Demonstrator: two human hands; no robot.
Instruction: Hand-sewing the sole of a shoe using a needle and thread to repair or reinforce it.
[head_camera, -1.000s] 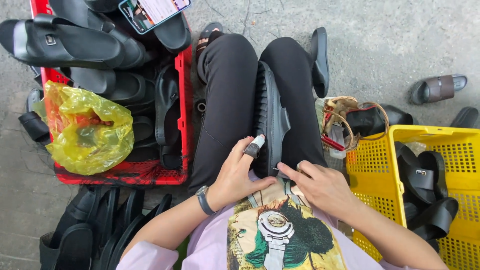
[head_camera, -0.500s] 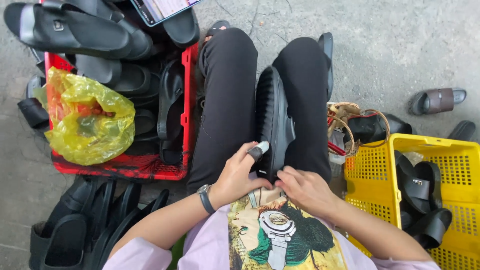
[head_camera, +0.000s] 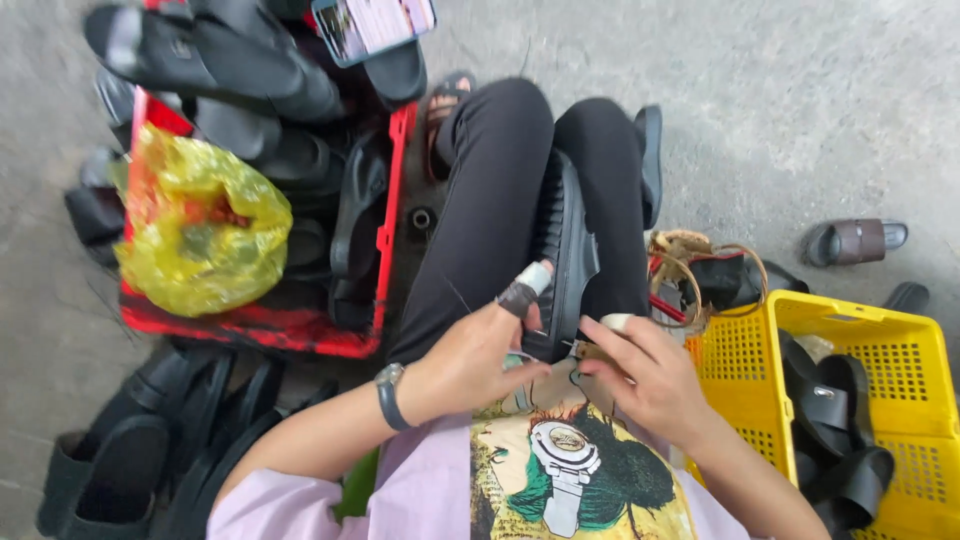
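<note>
We see the fingers (head_camera: 520, 300) of the left hand (head_camera: 470, 360) curled against the near end of a black sandal (head_camera: 565, 250), the index finger wrapped in tape and pointing up along its sole. The right hand (head_camera: 645, 375) has its fingers pinched closed at the same end of the sandal; what they pinch is too small to tell. The sandal lies lengthwise between the person's knees, sole ridges showing. Left of the sandal stands a red crate (head_camera: 385, 240) heaped with more black sandals, a yellow plastic bag (head_camera: 200, 235) resting in it. Right of the sandal sits a yellow basket (head_camera: 740, 360) holding black straps. Farther right of the sandal, one brown slipper (head_camera: 850, 240) lies on the concrete floor (head_camera: 760, 110).
</note>
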